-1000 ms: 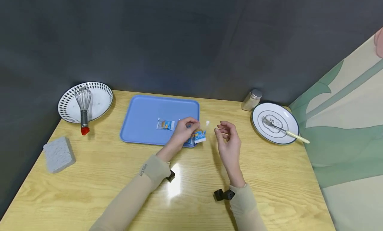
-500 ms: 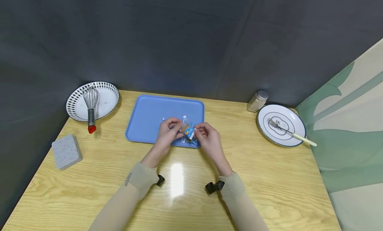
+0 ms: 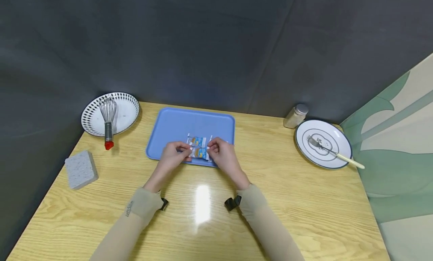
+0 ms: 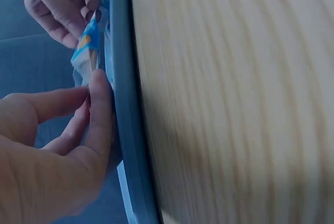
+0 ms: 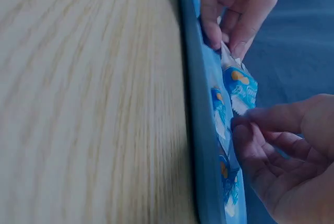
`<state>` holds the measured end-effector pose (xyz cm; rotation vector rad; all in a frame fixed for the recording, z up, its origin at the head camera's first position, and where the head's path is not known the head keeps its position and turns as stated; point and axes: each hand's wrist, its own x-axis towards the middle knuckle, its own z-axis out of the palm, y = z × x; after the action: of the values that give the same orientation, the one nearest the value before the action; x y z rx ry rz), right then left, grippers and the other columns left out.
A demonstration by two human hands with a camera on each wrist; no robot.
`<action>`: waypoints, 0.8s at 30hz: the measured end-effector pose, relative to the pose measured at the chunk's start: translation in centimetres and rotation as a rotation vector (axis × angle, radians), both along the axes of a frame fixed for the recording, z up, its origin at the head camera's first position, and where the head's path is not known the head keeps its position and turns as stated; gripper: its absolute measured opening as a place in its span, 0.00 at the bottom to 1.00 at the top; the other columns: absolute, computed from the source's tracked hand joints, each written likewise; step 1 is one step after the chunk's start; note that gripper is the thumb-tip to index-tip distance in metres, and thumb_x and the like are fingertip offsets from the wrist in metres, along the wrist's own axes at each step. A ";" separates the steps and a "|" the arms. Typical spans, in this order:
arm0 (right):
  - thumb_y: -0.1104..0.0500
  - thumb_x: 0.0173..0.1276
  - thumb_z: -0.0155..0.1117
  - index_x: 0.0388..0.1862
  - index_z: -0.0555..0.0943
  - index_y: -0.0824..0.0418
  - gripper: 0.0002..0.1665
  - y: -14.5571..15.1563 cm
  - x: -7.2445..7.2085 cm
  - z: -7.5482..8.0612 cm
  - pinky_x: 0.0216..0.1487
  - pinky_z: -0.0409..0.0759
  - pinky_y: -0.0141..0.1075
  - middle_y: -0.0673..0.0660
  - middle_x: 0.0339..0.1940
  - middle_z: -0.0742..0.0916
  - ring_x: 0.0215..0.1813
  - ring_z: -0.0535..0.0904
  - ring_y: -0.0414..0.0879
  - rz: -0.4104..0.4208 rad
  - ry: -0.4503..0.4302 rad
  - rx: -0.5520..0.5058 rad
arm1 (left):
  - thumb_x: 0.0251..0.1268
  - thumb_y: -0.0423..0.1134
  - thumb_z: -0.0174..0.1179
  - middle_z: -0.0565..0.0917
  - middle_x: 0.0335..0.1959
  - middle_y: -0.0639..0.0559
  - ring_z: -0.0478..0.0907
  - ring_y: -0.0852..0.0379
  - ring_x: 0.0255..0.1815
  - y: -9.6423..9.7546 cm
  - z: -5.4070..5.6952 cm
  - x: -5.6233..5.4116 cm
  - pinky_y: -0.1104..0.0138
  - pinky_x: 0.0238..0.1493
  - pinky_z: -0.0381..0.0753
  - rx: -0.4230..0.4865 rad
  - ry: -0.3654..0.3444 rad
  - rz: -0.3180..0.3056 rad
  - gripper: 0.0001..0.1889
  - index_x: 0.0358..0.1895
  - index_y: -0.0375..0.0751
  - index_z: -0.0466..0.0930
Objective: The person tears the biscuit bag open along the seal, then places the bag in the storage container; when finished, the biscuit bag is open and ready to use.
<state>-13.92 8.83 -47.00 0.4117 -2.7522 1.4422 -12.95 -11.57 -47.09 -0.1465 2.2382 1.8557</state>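
Note:
A small blue-and-clear snack packet (image 3: 200, 153) is stretched between my two hands, low over the front part of a blue tray (image 3: 174, 122). My left hand (image 3: 171, 156) pinches its left end between thumb and fingers. The opposite end is pinched by my right hand (image 3: 226, 159). Just behind it in the head view lies another snack packet (image 3: 197, 141). The right wrist view shows the held packet (image 5: 242, 84) with orange-yellow print, and more blue packets (image 5: 219, 114) lying in the tray beneath. Fingertips hide both ends of the held packet.
At the left, a whisk (image 3: 108, 122) rests on a patterned plate (image 3: 126, 110), with a grey sponge (image 3: 81, 169) nearer me. To the right stand a shaker jar (image 3: 295, 116) and a plate (image 3: 333, 131) bearing a fork (image 3: 338, 155). A dark curtain (image 3: 209, 50) borders the table's back.
My left hand has carried the packet leftward from the tray's right edge to over its front middle. My right hand has come in from the right and taken the packet's other end.

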 end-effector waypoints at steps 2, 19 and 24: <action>0.74 0.68 0.71 0.38 0.85 0.70 0.04 -0.5 -0.1 0.0 0.39 0.86 0.37 0.59 0.32 0.88 0.35 0.85 0.49 0.017 0.018 0.050 | 0.74 0.24 0.63 0.87 0.37 0.37 0.84 0.60 0.27 -0.5 -0.1 -0.1 0.69 0.35 0.87 -0.115 0.031 -0.023 0.07 0.47 0.20 0.85; 0.73 0.68 0.72 0.38 0.84 0.67 0.05 -2.4 -0.7 0.1 0.39 0.82 0.37 0.54 0.29 0.84 0.33 0.79 0.45 0.093 -0.028 0.248 | 0.65 0.28 0.71 0.87 0.27 0.46 0.83 0.47 0.31 -1.7 -0.1 -0.3 0.55 0.39 0.82 -0.562 0.250 -0.067 0.03 0.34 0.31 0.89; 0.73 0.71 0.70 0.38 0.84 0.67 0.04 -2.4 -0.5 0.4 0.37 0.81 0.36 0.54 0.29 0.84 0.32 0.78 0.44 0.087 -0.020 0.234 | 0.64 0.29 0.72 0.86 0.26 0.47 0.82 0.47 0.30 -1.8 -0.4 -0.2 0.54 0.40 0.82 -0.598 0.283 -0.060 0.05 0.32 0.32 0.88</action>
<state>-14.46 6.42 -46.64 0.5305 -2.9643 1.1467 -13.19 -13.35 -47.44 0.0914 2.8950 1.1825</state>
